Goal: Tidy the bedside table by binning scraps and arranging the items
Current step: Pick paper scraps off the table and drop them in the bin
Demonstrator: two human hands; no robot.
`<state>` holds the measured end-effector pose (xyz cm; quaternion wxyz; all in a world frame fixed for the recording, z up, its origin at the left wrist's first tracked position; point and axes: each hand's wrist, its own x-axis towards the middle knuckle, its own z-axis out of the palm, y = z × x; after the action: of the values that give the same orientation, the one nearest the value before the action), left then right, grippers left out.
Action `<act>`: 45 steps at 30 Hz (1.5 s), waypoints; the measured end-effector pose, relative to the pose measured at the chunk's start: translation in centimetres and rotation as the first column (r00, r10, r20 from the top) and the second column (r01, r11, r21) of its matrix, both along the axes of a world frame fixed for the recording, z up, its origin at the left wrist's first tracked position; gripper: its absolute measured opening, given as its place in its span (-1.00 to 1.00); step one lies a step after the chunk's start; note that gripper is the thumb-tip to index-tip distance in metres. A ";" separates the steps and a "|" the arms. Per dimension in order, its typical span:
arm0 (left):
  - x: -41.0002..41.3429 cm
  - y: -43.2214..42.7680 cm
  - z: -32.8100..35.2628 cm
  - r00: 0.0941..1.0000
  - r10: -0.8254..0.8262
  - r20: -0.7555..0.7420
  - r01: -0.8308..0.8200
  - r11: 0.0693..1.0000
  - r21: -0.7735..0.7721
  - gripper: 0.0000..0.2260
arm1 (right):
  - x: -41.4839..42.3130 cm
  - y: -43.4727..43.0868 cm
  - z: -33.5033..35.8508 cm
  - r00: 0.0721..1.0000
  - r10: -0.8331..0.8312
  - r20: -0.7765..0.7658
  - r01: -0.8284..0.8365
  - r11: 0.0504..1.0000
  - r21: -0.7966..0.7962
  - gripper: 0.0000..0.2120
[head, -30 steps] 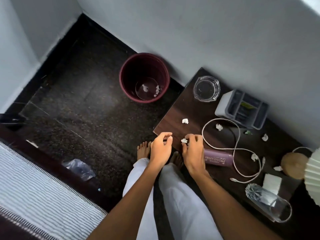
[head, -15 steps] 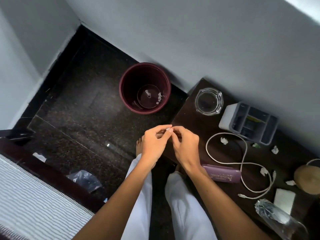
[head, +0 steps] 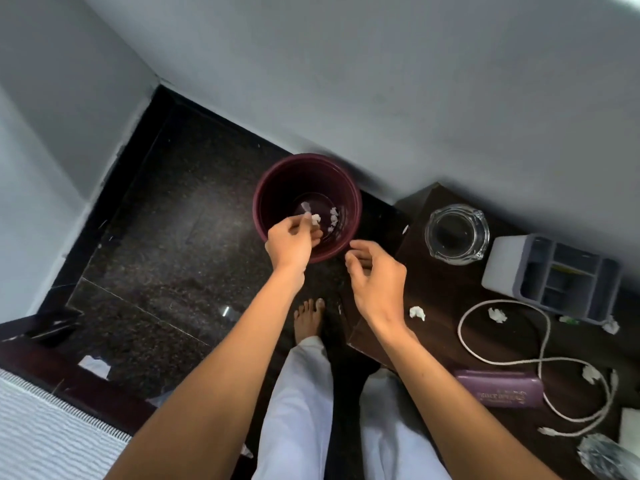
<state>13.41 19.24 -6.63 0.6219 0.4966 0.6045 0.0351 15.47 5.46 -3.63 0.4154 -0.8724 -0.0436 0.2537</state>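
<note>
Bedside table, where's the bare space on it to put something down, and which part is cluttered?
Bare wood lies along the near left edge of the bedside table, between the glass ashtray and the purple case, with one paper scrap in it. Crowded: the right side, with the white cable loops, grey organizer and more scraps.

The bin [head: 273,188] looks like smooth maroon plastic with a dull sheen, and the scraps [head: 417,312] on the tabletop [head: 433,299] are crumpled white paper, matt and rough-edged. The tabletop is dark wood with a faintly glossy finish, carrying a clear, thick glass ashtray [head: 457,233], a matt white-and-grey plastic organiser [head: 550,278], a smooth white cable [head: 540,362] and a satin purple case [head: 498,388] (its printed lettering too blurred to read). The floor [head: 180,244] is polished dark speckled stone.
</note>
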 end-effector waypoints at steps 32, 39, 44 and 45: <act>-3.7 -9.8 3.6 0.924 -0.352 0.148 0.378 0.895 -0.235 -0.83 | -0.9 -6.9 1.9 0.968 -0.211 -0.134 0.214 0.977 0.007 -0.88; -2.7 -6.4 3.5 0.943 -0.318 0.100 0.328 0.938 -0.114 -0.90 | -0.1 -3.2 1.6 0.989 -0.121 -0.084 0.125 0.991 0.046 -0.85; -1.2 -3.3 2.0 0.974 -0.225 0.028 0.227 0.971 -0.071 -0.94 | 0.9 0.7 0.3 0.989 -0.105 -0.100 0.112 0.992 0.065 -0.75; -0.8 -2.7 1.7 0.980 -0.199 0.019 0.200 0.977 -0.075 -0.94 | 1.1 1.4 0.0 0.989 -0.108 -0.100 0.115 0.991 0.062 -0.72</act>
<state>12.65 16.51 -4.97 0.6445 0.5302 0.5489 -0.0478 16.59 6.88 -3.63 0.4601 -0.8456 0.0168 0.2701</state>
